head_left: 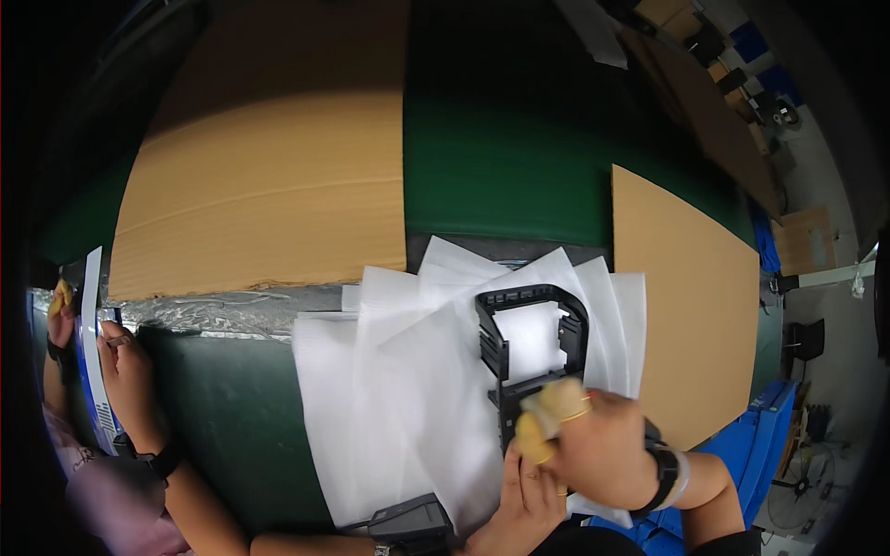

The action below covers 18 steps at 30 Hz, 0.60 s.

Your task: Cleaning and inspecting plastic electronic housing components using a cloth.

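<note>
A black plastic frame [578,320] with an open middle lies on a fanned stack of white foam sheets [408,398]. My left hand [521,508] holds the frame's near end, its fingers closed along the edge. Over that same end is my right hand [601,447], smeared by motion, its fingers curled and yellow covers on some of them. Anything pinched in the right fingers is hidden from this view. Beside my left wrist sits a dark grey boxy device [410,521] on the edge of the foam.
Large cardboard sheets lie at the far left [278,204] and at the right [686,306] of the green table [501,176]. To the left, a co-worker's hand [128,375] is beside a blue-and-white strip [93,343]. Blue crates [756,445] stand at the lower right.
</note>
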Each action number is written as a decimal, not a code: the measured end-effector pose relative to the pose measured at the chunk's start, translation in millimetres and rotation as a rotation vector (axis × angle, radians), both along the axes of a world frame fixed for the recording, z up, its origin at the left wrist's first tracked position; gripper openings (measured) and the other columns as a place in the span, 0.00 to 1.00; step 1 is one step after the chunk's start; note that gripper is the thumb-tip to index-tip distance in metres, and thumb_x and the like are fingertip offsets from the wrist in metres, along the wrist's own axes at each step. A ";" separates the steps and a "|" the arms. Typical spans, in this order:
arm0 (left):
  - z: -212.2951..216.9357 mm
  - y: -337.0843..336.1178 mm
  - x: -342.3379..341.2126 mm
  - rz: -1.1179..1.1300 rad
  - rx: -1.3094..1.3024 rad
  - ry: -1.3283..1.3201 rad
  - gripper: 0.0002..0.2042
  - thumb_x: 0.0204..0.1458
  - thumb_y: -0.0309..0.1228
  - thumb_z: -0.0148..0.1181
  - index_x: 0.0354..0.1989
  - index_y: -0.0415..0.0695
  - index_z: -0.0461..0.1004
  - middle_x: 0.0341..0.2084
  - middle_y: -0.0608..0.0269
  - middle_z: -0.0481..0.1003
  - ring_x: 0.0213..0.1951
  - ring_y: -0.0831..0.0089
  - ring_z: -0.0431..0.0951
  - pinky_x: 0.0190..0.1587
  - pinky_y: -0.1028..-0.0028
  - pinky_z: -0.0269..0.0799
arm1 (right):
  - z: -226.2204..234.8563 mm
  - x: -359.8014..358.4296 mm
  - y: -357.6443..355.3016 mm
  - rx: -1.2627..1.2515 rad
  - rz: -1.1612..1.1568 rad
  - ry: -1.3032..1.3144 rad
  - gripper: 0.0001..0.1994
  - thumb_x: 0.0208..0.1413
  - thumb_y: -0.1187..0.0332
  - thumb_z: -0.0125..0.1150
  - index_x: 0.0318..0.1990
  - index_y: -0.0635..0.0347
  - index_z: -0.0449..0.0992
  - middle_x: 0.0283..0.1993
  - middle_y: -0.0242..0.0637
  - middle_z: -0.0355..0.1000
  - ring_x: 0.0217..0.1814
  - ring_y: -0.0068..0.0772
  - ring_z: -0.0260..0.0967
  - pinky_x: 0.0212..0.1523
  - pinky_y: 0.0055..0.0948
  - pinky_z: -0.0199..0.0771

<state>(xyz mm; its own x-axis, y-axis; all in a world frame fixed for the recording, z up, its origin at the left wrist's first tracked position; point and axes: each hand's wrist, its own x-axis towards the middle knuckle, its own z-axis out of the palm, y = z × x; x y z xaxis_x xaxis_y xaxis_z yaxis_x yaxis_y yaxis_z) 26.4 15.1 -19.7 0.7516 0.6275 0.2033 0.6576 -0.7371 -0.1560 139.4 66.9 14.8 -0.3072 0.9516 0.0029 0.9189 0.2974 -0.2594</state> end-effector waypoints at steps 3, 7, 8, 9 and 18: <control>-7.2 2.4 -0.8 0.012 0.016 -0.039 0.14 0.50 0.24 0.45 0.40 0.27 0.71 0.36 0.42 0.73 0.43 0.52 0.74 0.48 0.60 0.71 | -4.9 -12.2 3.9 0.063 0.056 -0.036 0.14 0.40 0.62 0.64 0.30 0.60 0.69 0.19 0.37 0.69 0.16 0.38 0.68 0.18 0.29 0.68; 3.4 0.3 -5.0 0.000 -0.016 -0.095 0.14 0.51 0.26 0.44 0.39 0.28 0.71 0.36 0.43 0.73 0.44 0.52 0.74 0.49 0.59 0.70 | 4.0 1.0 0.0 -0.051 -0.113 0.133 0.14 0.40 0.62 0.64 0.29 0.61 0.69 0.19 0.38 0.69 0.17 0.41 0.68 0.19 0.31 0.69; 4.4 0.7 -4.2 -0.018 -0.035 -0.067 0.13 0.51 0.26 0.44 0.38 0.28 0.71 0.36 0.44 0.73 0.44 0.53 0.74 0.49 0.59 0.71 | -1.0 -3.2 1.4 0.045 -0.129 0.115 0.13 0.39 0.62 0.64 0.27 0.59 0.67 0.16 0.35 0.66 0.15 0.38 0.66 0.17 0.29 0.67; 4.2 1.3 -3.3 -0.034 -0.053 -0.038 0.13 0.51 0.26 0.44 0.38 0.29 0.71 0.35 0.44 0.73 0.44 0.53 0.74 0.49 0.59 0.71 | -4.5 -7.6 3.1 0.142 -0.142 0.098 0.13 0.38 0.61 0.63 0.24 0.56 0.66 0.14 0.32 0.63 0.13 0.34 0.63 0.15 0.28 0.64; -1.6 -4.4 -0.9 -0.003 -0.083 0.001 0.14 0.49 0.26 0.45 0.41 0.30 0.70 0.38 0.47 0.72 0.46 0.55 0.72 0.51 0.61 0.68 | -8.2 0.6 -5.2 0.077 -0.085 0.096 0.14 0.39 0.60 0.65 0.29 0.60 0.71 0.20 0.37 0.69 0.18 0.40 0.67 0.19 0.31 0.68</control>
